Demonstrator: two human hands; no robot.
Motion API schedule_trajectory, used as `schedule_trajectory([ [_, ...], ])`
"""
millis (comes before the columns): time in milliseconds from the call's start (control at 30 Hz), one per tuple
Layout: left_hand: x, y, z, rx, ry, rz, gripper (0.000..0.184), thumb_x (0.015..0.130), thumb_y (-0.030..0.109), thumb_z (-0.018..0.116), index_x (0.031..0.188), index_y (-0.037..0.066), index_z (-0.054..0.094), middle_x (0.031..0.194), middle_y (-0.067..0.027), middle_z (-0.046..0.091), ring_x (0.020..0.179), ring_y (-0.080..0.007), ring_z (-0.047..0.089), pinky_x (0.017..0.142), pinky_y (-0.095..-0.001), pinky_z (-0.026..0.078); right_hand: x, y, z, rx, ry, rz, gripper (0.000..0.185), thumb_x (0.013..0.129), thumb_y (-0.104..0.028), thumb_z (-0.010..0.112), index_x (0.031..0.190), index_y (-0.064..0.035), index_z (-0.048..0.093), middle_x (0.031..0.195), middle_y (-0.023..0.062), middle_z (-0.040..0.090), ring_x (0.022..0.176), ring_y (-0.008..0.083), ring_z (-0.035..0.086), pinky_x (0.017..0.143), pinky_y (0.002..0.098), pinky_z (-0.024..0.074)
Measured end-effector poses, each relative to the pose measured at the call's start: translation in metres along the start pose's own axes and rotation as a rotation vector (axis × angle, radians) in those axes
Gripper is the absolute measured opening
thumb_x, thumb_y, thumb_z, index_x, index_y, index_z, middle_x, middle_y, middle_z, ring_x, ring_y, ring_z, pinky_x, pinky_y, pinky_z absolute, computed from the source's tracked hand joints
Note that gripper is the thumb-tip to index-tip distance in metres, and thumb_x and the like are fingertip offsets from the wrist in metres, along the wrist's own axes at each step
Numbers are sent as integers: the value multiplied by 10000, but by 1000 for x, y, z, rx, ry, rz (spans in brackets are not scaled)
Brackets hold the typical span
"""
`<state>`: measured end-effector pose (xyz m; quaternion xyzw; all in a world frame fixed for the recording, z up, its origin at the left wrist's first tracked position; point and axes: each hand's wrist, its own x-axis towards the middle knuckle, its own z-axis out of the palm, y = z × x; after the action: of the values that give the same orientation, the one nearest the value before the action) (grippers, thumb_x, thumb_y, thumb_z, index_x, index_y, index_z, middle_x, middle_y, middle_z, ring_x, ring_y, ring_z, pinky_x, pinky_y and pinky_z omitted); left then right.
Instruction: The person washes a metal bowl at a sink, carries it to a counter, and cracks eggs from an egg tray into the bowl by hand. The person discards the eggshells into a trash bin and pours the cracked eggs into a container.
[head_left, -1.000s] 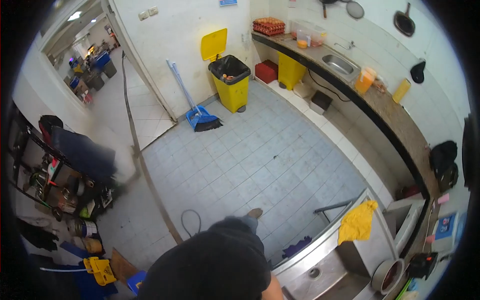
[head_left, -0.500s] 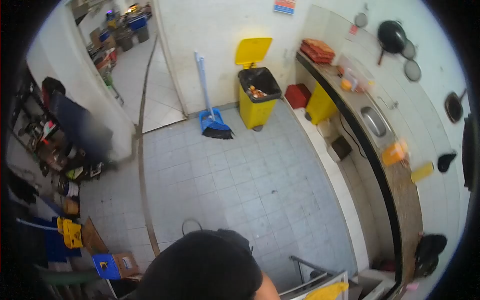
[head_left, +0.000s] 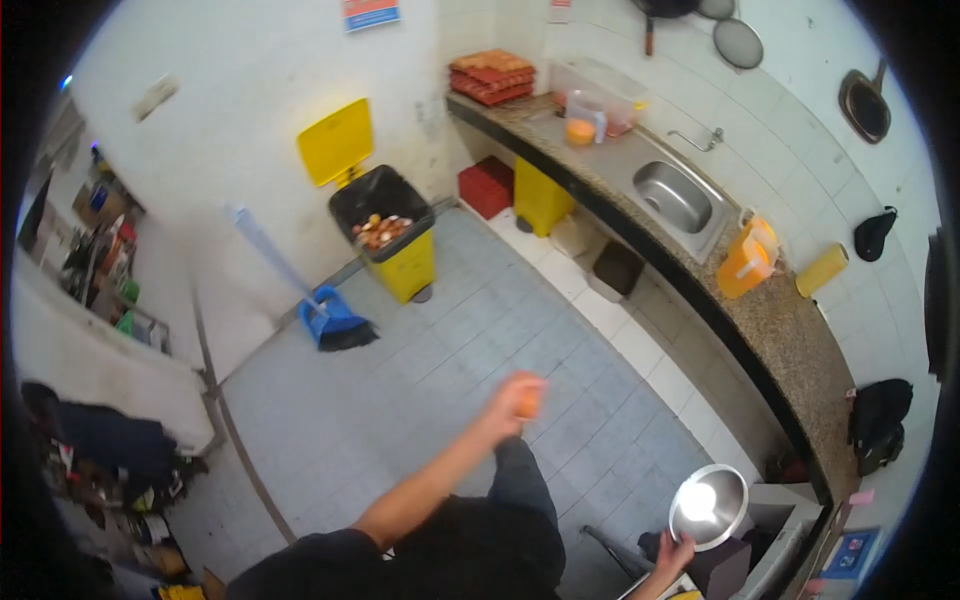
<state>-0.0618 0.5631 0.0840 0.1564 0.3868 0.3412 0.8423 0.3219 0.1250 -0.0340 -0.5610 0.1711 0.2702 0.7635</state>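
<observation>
My left hand (head_left: 508, 408), stretched out ahead over the floor, is closed on a small rounded orange-brown thing (head_left: 528, 402). Motion blurs it; it resembles an egg or an eggshell. At the lower right, my right hand (head_left: 676, 556) grips the rim of a shiny metal bowl (head_left: 741, 500), tilted so that its inside shows. In front of my left hand stands a yellow pedal bin (head_left: 408, 268) with its lid up, lined with a black bag. Eggshells (head_left: 382, 232) are heaped inside it.
Along the right runs a stone counter (head_left: 800, 350) with a steel sink (head_left: 672, 198), an orange jug (head_left: 748, 262) and stacked egg trays (head_left: 492, 78). A blue dustpan (head_left: 322, 312) with a broom (head_left: 345, 335) stands left of the bin. A doorway lies farther left.
The view has swung toward the counter, so the bin sits farther left. My left forearm now reaches forward with the orange-brown thing. My right hand and the metal bowl have come into view.
</observation>
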Motion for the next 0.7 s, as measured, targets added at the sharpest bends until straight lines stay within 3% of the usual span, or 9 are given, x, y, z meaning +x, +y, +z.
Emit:
schedule_trajectory([
  [33,25,23,-44,35,42,31,191,784,171,733,853,176,554,771,12,492,642,-125,518,483,-292,430,24,10,52,-93,80,4,424,852,-142,582,1248,-2,521,1117,158,628,963,346,635,854,518,552],
  [67,37,43,-79,-23,227,75,195,776,166,732,880,170,567,797,3,509,693,-128,532,544,-290,463,66,29,80,-203,-17,67,527,948,-279,557,1399,-32,442,1347,174,515,1182,381,532,952,538,485],
  [100,39,61,-120,-55,299,82,173,800,181,719,905,153,585,795,-4,530,673,-132,544,532,-290,474,107,52,110,-260,-45,82,503,971,-262,520,1404,-23,430,1347,196,507,1153,377,556,906,534,529],
  [133,43,78,-162,-86,370,91,160,824,196,707,930,137,604,792,-10,551,653,-137,556,520,-289,486,130,73,169,-206,-43,87,459,907,-208,566,1316,-15,487,1080,201,636,829,352,667,751,495,601],
  [167,40,102,-187,-116,442,102,158,848,212,695,955,120,622,790,-17,573,634,-142,568,508,-289,497,140,90,230,-221,-168,139,487,917,-210,561,1351,-21,447,1165,220,597,870,384,658,783,516,598],
  [200,39,109,-202,-243,623,252,239,794,236,715,777,125,504,668,-15,494,449,-149,467,308,-236,274,148,109,295,-257,-242,181,492,913,-195,545,1359,-26,424,1206,218,563,948,419,647,841,553,579],
  [233,29,116,-239,-263,635,270,240,790,247,718,790,131,508,658,-13,498,451,-158,477,308,-235,282,153,128,356,-293,-368,210,471,898,-177,542,1324,-8,435,1170,205,565,992,432,646,868,575,566],
  [467,32,179,-241,-578,949,446,224,829,298,671,826,139,512,695,-21,549,463,-168,519,316,-225,338,113,234,830,-441,-846,370,448,924,-148,445,1298,96,407,1155,282,570,918,403,672,813,514,591],
  [700,252,333,-193,-695,741,347,196,803,254,685,857,152,526,745,-22,586,469,-163,523,325,-235,350,128,323,1145,-653,-877,298,523,988,-362,471,1261,84,450,1085,233,629,845,336,687,725,457,610],
])
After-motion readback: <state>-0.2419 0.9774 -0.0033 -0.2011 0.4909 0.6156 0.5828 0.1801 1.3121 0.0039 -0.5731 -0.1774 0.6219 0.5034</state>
